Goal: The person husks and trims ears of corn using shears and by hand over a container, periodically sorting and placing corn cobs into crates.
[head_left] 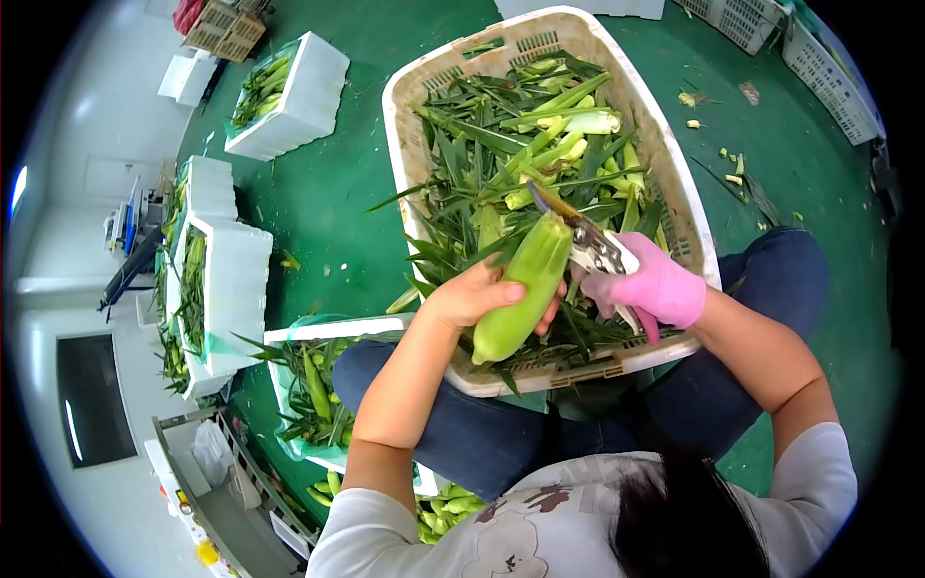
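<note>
My left hand [472, 297] is wrapped round an ear of corn [525, 294] in its pale green husk. The ear is tilted, its cut-looking end pointing up and away from me. In a pink glove, my right hand [665, 279] grips pruning shears [599, 252] with white handles. Their blades lie at the upper end of the ear; whether they have closed on it I cannot tell. Below both hands stands a large off-white plastic crate [665, 135], filled with green husk leaves [482, 135] and cut stalk pieces [593, 122].
A foam box [308, 106] of unhusked corn stands at upper left, with more foam boxes [226, 289] below it. Beside my left leg is another box of leafy corn [316, 385]; trimmed ears [448, 511] lie behind it. White baskets [829, 87] stand upper right. Scraps litter the green floor [771, 173].
</note>
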Demonstrator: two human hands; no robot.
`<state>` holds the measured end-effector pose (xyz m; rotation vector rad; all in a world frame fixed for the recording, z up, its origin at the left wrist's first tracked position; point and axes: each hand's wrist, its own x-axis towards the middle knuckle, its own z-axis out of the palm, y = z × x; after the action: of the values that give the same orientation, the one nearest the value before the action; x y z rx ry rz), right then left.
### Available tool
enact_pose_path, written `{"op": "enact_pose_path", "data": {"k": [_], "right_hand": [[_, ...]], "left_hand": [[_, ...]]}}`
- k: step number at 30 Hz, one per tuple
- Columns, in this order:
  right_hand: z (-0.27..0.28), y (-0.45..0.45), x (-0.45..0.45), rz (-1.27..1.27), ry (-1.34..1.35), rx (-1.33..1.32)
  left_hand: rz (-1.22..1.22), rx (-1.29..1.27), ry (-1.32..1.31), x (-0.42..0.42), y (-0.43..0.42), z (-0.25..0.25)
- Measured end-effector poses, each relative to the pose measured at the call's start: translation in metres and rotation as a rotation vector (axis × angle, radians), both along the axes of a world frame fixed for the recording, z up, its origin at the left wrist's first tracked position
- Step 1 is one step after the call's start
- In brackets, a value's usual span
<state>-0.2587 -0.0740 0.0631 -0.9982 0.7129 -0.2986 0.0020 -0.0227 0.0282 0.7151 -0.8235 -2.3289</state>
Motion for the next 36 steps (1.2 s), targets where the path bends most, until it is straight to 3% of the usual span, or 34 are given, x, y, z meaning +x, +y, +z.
{"op": "enact_pose_path", "data": {"k": [2, 3, 4, 7, 10, 11, 12, 14, 16, 18, 20, 24, 29, 32, 34, 36], "right_hand": [[-0.009, 0.008, 0.004, -0.119, -0.141, 0.137], [-0.009, 0.011, 0.006, -0.208, -0.191, 0.344], [-0.011, 0.012, 0.007, -0.232, -0.198, 0.389], [-0.015, 0.009, 0.011, -0.261, -0.230, 0.460], [-0.037, -0.018, 0.010, -0.463, -0.216, 0.492], [-0.060, -0.045, -0.002, -0.501, -0.258, 0.416], [-0.073, -0.066, -0.018, -0.493, -0.319, 0.489], [-0.058, -0.056, -0.013, -0.417, -0.269, 0.429], [-0.044, -0.026, 0.001, -0.290, -0.286, 0.446], [-0.040, -0.002, 0.013, -0.223, -0.285, 0.420], [-0.025, 0.009, 0.015, -0.183, -0.326, 0.348], [0.010, 0.015, 0.030, -0.269, -0.207, 0.169], [0.010, 0.017, 0.031, -0.321, -0.153, -0.022], [0.009, 0.018, 0.027, -0.342, -0.190, -0.054], [0.007, 0.020, 0.026, -0.377, -0.281, -0.022], [0.007, 0.020, 0.025, -0.435, -0.272, -0.020]], "left_hand": [[0.023, -0.340, -0.398, -0.007, -0.006, 0.001], [0.044, -0.439, -0.513, -0.009, -0.007, 0.003], [0.068, -0.534, -0.627, -0.010, -0.006, 0.005], [0.102, -0.508, -0.682, -0.015, -0.003, 0.017], [-0.192, -0.631, -0.415, -0.001, 0.000, 0.020], [-0.187, -0.769, -0.312, -0.005, 0.007, 0.020], [-0.159, -0.640, -0.203, -0.006, 0.018, 0.017], [0.159, -0.415, -0.227, -0.011, 0.029, 0.019], [0.344, -0.509, -0.456, -0.004, 0.018, 0.009], [0.486, -0.892, -0.811, -0.005, 0.008, 0.019], [0.627, -1.057, -0.951, -0.009, 0.005, 0.021], [0.683, -1.141, -1.197, -0.016, 0.008, 0.014], [0.707, -1.278, -1.429, -0.030, 0.010, 0.012], [0.771, -1.230, -1.281, -0.038, 0.011, 0.004], [0.678, -1.111, -1.033, -0.042, 0.010, 0.001], [0.674, -1.001, -0.969, -0.056, 0.014, 0.004]]}}
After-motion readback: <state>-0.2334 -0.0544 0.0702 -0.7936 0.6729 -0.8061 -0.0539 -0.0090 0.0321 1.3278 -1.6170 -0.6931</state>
